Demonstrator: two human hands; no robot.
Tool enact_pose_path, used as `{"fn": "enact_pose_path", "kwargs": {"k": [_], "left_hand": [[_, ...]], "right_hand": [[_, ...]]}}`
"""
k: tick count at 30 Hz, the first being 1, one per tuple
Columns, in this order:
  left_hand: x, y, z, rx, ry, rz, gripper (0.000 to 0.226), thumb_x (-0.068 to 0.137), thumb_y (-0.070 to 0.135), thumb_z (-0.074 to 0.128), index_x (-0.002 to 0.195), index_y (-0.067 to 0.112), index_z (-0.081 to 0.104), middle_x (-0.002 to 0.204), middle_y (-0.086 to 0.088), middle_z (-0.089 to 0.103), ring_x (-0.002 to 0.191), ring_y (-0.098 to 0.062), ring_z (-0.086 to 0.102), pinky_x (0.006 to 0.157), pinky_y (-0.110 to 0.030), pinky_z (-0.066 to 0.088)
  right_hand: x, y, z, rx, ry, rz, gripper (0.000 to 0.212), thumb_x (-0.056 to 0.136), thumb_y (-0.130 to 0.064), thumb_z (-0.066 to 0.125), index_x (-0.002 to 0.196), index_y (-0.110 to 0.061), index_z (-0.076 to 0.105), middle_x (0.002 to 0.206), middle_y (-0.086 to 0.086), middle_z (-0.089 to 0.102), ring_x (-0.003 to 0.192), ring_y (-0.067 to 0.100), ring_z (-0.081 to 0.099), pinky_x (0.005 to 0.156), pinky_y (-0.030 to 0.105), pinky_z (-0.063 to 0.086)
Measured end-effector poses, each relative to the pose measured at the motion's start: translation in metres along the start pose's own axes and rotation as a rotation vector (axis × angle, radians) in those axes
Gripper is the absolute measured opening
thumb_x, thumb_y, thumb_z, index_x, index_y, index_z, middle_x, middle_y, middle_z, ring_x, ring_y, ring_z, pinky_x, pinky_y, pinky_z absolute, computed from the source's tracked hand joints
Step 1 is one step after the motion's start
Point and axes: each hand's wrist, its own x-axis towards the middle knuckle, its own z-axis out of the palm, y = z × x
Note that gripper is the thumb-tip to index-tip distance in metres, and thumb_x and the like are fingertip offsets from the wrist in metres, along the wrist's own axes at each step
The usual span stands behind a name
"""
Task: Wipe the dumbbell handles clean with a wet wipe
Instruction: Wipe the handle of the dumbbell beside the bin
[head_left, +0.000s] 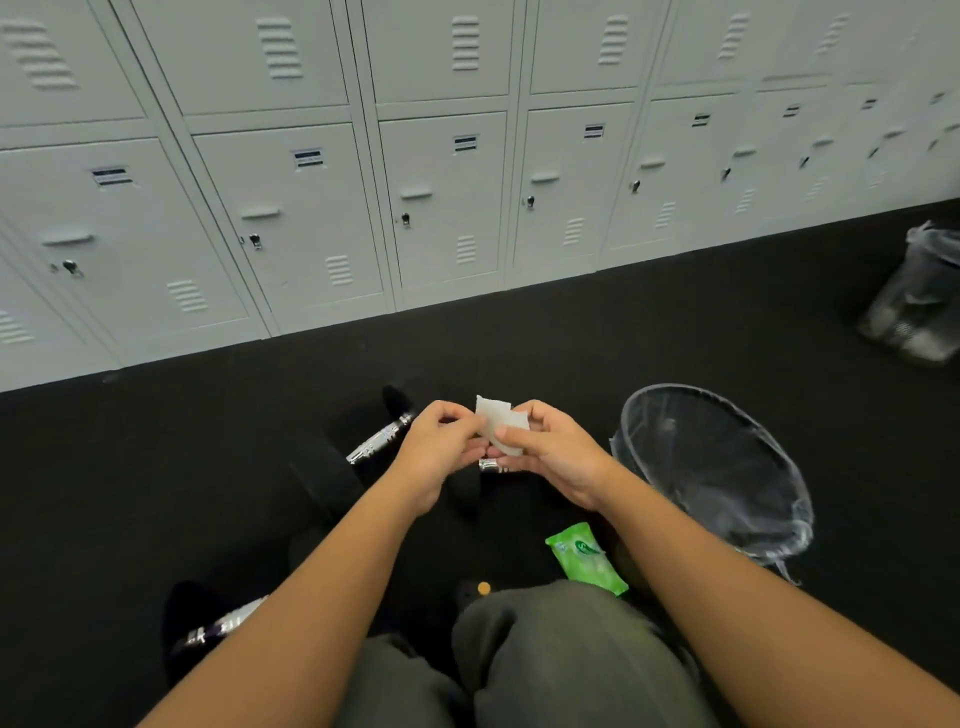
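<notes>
A folded white wet wipe (500, 418) is pinched between my left hand (439, 452) and my right hand (550, 449), held above the black floor. Just left of my hands lies a black dumbbell with a chrome handle (379, 439). A short chrome bit of a second dumbbell handle (491, 465) shows right under my hands, the rest hidden. A third dumbbell with a chrome handle (223, 626) lies at the lower left, partly behind my left forearm. The green wet wipe pack (587, 558) rests on the floor by my right knee.
A black mesh bin with a clear liner (717, 467) stands just right of my hands. A second lined bin (919, 296) sits at the far right. Grey lockers (441, 197) line the wall ahead. My knees in dark trousers (545, 654) fill the bottom.
</notes>
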Motion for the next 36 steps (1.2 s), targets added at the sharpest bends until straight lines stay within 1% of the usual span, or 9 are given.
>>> {"fn": "enact_pose_path", "kwargs": {"k": [4,7,10,14,19,22,28,31,36], "left_hand": [[0.006,0.004,0.013,-0.206,-0.067,-0.068,0.027,0.090,0.024,0.058,0.110,0.005,0.055,0.112,-0.017,0.058,0.099,-0.025,0.065,0.081,-0.030,0.055],[0.013,0.004,0.029,-0.226,-0.077,-0.070,0.028,0.090,0.027,0.057,0.110,0.006,0.055,0.113,-0.018,0.058,0.100,-0.025,0.064,0.083,-0.031,0.054],[0.023,0.002,0.046,-0.193,-0.081,-0.087,0.027,0.091,0.027,0.056,0.109,0.006,0.056,0.110,-0.017,0.059,0.098,-0.024,0.064,0.084,-0.031,0.054],[0.040,-0.005,0.070,0.040,-0.056,-0.081,0.017,0.092,0.021,0.054,0.104,0.009,0.059,0.102,-0.009,0.061,0.093,-0.017,0.064,0.074,-0.024,0.054],[0.074,-0.027,0.078,0.509,0.047,0.052,0.009,0.090,0.020,0.053,0.087,0.020,0.061,0.088,0.003,0.061,0.082,-0.013,0.057,0.071,-0.025,0.048],[0.095,-0.041,0.069,0.612,0.096,0.055,0.009,0.090,0.018,0.052,0.090,0.018,0.061,0.091,0.002,0.062,0.080,-0.010,0.054,0.064,-0.022,0.042],[0.150,-0.077,0.040,0.787,0.169,0.022,0.016,0.088,0.015,0.053,0.100,0.011,0.063,0.110,-0.008,0.059,0.088,-0.015,0.055,0.072,-0.023,0.040],[0.183,-0.093,0.025,0.923,0.156,0.015,0.021,0.088,0.016,0.053,0.106,0.011,0.061,0.118,-0.012,0.052,0.102,-0.025,0.055,0.089,-0.034,0.046],[0.219,-0.119,0.010,1.158,0.139,0.132,0.036,0.094,0.024,0.047,0.127,0.009,0.051,0.131,-0.010,0.046,0.119,-0.028,0.046,0.099,-0.037,0.038]], "right_hand": [[0.002,-0.010,-0.013,-0.027,-0.002,-0.029,0.011,0.086,-0.015,0.064,0.093,-0.010,0.057,0.100,0.013,0.066,0.085,0.018,0.066,0.089,0.038,0.052],[0.005,-0.014,-0.027,-0.023,0.018,-0.034,0.012,0.086,-0.024,0.063,0.086,-0.014,0.056,0.103,0.013,0.064,0.088,0.020,0.064,0.087,0.037,0.052],[0.010,-0.010,-0.047,-0.051,0.054,-0.030,0.011,0.087,-0.017,0.062,0.093,-0.012,0.055,0.101,0.012,0.065,0.083,0.019,0.066,0.080,0.033,0.054],[0.021,0.002,-0.075,-0.060,0.145,-0.014,0.011,0.090,-0.007,0.057,0.100,-0.011,0.055,0.101,0.016,0.063,0.076,0.019,0.067,0.066,0.026,0.057],[0.042,0.024,-0.103,-0.037,0.191,0.044,0.006,0.093,-0.004,0.051,0.089,-0.006,0.055,0.091,0.016,0.061,0.072,0.017,0.065,0.059,0.021,0.057],[0.062,0.042,-0.112,-0.090,0.222,0.081,0.007,0.092,-0.004,0.051,0.088,-0.007,0.056,0.094,0.015,0.057,0.075,0.015,0.062,0.055,0.018,0.055],[0.115,0.082,-0.115,-0.314,0.255,0.160,0.018,0.089,-0.006,0.056,0.072,-0.011,0.056,0.086,0.006,0.055,0.079,0.015,0.059,0.066,0.025,0.058],[0.142,0.099,-0.115,-0.495,0.254,0.188,0.010,0.089,-0.013,0.055,0.092,-0.012,0.065,0.096,0.007,0.058,0.087,0.018,0.060,0.073,0.030,0.056],[0.177,0.120,-0.114,-0.842,0.185,0.168,0.023,0.091,-0.017,0.048,0.068,-0.018,0.054,0.081,0.004,0.054,0.080,0.019,0.052,0.059,0.024,0.036]]}}
